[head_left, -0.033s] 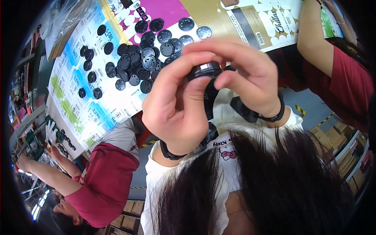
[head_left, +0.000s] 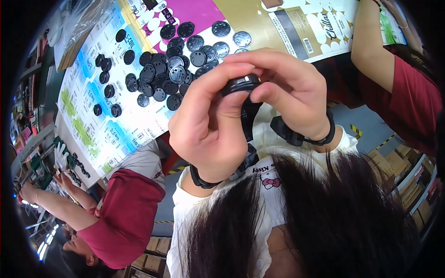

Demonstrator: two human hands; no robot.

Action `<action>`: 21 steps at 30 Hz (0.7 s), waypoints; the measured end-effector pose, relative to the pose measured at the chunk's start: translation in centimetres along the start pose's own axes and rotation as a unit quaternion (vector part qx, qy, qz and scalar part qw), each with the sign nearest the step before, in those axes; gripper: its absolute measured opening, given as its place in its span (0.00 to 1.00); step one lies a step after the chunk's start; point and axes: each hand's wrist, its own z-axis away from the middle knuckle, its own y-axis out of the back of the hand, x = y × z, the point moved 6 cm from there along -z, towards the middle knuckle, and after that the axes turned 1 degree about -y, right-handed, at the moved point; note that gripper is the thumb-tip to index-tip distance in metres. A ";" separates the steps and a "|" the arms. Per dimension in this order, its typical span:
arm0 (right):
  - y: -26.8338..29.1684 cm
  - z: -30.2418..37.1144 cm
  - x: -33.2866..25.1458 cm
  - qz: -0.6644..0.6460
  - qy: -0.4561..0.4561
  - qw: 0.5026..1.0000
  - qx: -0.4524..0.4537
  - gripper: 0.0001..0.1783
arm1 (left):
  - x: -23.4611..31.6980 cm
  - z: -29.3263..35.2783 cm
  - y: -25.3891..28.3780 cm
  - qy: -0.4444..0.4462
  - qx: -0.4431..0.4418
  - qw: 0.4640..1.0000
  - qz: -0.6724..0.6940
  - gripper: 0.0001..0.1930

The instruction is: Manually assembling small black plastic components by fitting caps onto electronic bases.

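Observation:
Between both hands, in front of my chest, is a black round plastic part [head_left: 242, 84], seen nearly edge-on with a shiny highlight on its rim. My left hand [head_left: 208, 118] pinches it between thumb and curled fingers. My right hand [head_left: 296, 88] is closed around its right side, thumb and fingertips at the edge; fingers hide part of it. Just beyond my left hand lies a pile of flat black discs with small holes [head_left: 160, 76]. Several thicker black round parts [head_left: 109, 91] stand apart to the left of the pile.
Printed cardboard sheets [head_left: 139, 127] cover the table. Clear plastic wrap over boards [head_left: 76, 39] is at the far left. A co-worker in a red top [head_left: 123, 217] works at left; another person's arm [head_left: 371, 46] rests at the right table edge. Cardboard boxes [head_left: 394, 162] sit at right.
The round part has tilted slightly in my fingers, and my right thumb has shifted a little left along its edge. The discs on the table are unchanged.

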 end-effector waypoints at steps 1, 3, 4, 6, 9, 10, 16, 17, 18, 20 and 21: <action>-0.2 0.2 -0.2 -0.002 0.002 1.000 0.000 0.11 | 0.4 0.0 0.2 -0.029 0.006 0.998 -0.049 0.09; -0.6 0.4 -0.3 0.028 -0.011 0.999 -0.026 0.13 | 0.6 0.1 0.6 -0.060 0.011 0.993 -0.100 0.09; -0.8 0.4 -0.3 0.043 -0.017 0.998 -0.038 0.14 | 0.3 0.1 0.8 -0.044 0.009 0.995 -0.085 0.09; -1.1 0.0 0.3 0.027 -0.053 0.997 -0.057 0.14 | -0.2 0.1 1.3 -0.014 0.009 0.998 -0.056 0.09; -0.2 -1.0 2.8 0.002 -0.133 0.988 -0.079 0.14 | -3.7 -0.9 3.4 0.186 0.002 0.982 0.045 0.10; 0.9 -2.2 3.2 0.131 -0.088 0.983 -0.096 0.15 | -4.0 -2.0 5.5 0.169 0.032 0.985 -0.025 0.10; 1.4 -6.8 6.1 0.472 0.117 0.856 -0.177 0.17 | -8.5 -4.5 19.7 0.038 0.044 0.827 -0.559 0.16; 0.4 -7.2 6.9 0.491 0.105 0.841 -0.203 0.17 | -9.5 -4.1 20.6 0.055 0.022 0.790 -0.610 0.18; -0.5 -7.5 7.1 0.493 0.113 0.840 -0.198 0.17 | -10.4 -3.8 21.6 0.071 0.002 0.750 -0.657 0.21; -1.4 -7.8 7.3 0.497 0.129 0.823 -0.242 0.16 | -11.2 -3.7 21.6 0.047 -0.010 0.742 -0.669 0.23; -1.3 -8.4 7.1 0.508 0.134 0.819 -0.232 0.16 | -11.4 -3.8 21.4 0.035 -0.022 0.726 -0.687 0.25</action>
